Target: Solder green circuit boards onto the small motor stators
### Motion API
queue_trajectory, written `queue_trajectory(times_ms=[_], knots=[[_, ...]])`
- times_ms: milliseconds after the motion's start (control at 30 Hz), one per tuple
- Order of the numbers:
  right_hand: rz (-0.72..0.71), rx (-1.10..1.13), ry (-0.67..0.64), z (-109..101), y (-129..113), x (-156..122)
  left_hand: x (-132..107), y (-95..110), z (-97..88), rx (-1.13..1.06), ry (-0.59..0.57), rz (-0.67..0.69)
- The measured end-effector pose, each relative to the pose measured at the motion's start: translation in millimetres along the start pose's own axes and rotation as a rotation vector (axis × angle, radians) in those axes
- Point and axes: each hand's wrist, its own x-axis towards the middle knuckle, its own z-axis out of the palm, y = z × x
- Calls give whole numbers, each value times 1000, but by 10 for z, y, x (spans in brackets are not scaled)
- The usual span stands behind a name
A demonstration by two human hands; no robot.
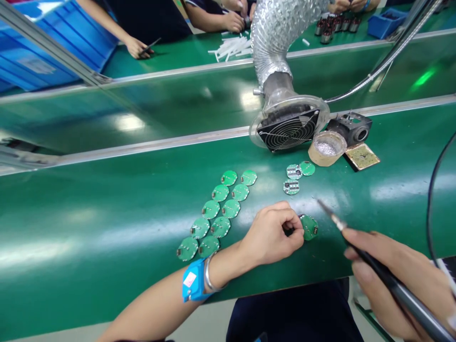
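We've got our left hand [274, 232] pinching the edge of a green circuit board [309, 227] on the bench [124, 213]! Our right hand [409, 266] grips the soldering iron [395, 287], its tip [328, 211] near that board.

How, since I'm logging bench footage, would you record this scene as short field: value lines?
Left hand: fingertips at the edge of a green board; exact grip partly hidden
Right hand: holds a soldering iron, tip apart from that board
Laid-out boards: ten, in two slanting rows of five
Other boards: three, grouped near a round tub
Left wrist: blue strap, metal bangle
Extraction: fan on a silvery hose
Far bench: co-worker's hand holding a thin dark tool
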Motion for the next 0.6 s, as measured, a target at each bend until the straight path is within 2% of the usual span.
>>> queue_trajectory(times_ms=[67,200,267,400,600], knots=[[-31,2,-13,131,94,65,5,-4,-16,4,-14,-3],[-81,103,-186,374,245,142,-40,-69,-153,-58,-67,18],[-78,133,-215,434,277,137,-86,-127,-235,-80,-108,51],[-96,122,-175,473,283,104,-129,-194,-258,-107,-129,104],[-65,141,-92,473,300,87,-23,-88,-67,-241,-119,-42]])
